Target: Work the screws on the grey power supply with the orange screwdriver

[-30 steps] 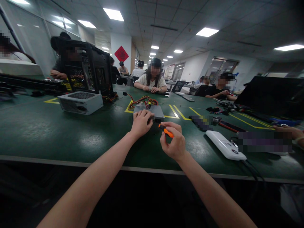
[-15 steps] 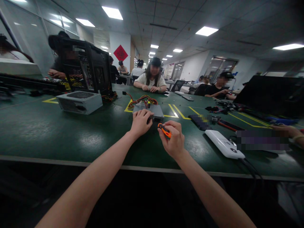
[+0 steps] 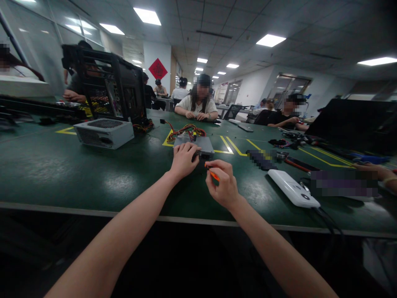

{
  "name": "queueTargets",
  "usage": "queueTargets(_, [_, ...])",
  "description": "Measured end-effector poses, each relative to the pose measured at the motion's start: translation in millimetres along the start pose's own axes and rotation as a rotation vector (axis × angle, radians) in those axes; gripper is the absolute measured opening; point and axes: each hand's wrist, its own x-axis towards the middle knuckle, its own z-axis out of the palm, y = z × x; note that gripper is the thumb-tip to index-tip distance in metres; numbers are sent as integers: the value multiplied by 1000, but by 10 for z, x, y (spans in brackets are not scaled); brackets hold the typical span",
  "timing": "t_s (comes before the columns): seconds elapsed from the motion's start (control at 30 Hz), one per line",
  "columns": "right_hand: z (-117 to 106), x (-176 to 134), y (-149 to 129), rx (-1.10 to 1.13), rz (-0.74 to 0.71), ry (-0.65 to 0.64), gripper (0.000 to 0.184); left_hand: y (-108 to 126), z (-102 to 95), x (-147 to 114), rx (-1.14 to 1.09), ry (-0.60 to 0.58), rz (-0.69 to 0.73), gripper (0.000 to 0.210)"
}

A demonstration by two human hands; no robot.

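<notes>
A flat grey computer power supply [image 3: 206,145] lies on the green table in front of me, with a bundle of red, yellow and black cables [image 3: 189,131] at its far side. My left hand [image 3: 185,159] grips its near left part, fingers over the top and thumb by the near face. Just right of that near face, my right hand [image 3: 223,182] is closed round an orange and black screwdriver [image 3: 214,176]. Fingers cover much of the handle, and I cannot make out the blade. A gap shows between this hand and the power supply.
A second power supply [image 3: 104,133] stands on the left, before an open black computer case [image 3: 113,87]. To the right lie a white power bank [image 3: 291,188] with cables, and a dark monitor [image 3: 356,124]. Across the table sits a person [image 3: 198,103]; another's hand [image 3: 369,169] reaches in at far right.
My right hand has turned and shifted slightly left, so the screwdriver handle sits at a different angle in the fingers. The left hand and the power supply look unmoved.
</notes>
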Motion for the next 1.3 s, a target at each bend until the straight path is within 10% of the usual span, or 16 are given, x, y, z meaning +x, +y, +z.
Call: queueTargets(1.3, [3,15,18,29,88,21,31,-4,11,-4,12,-6,7,31])
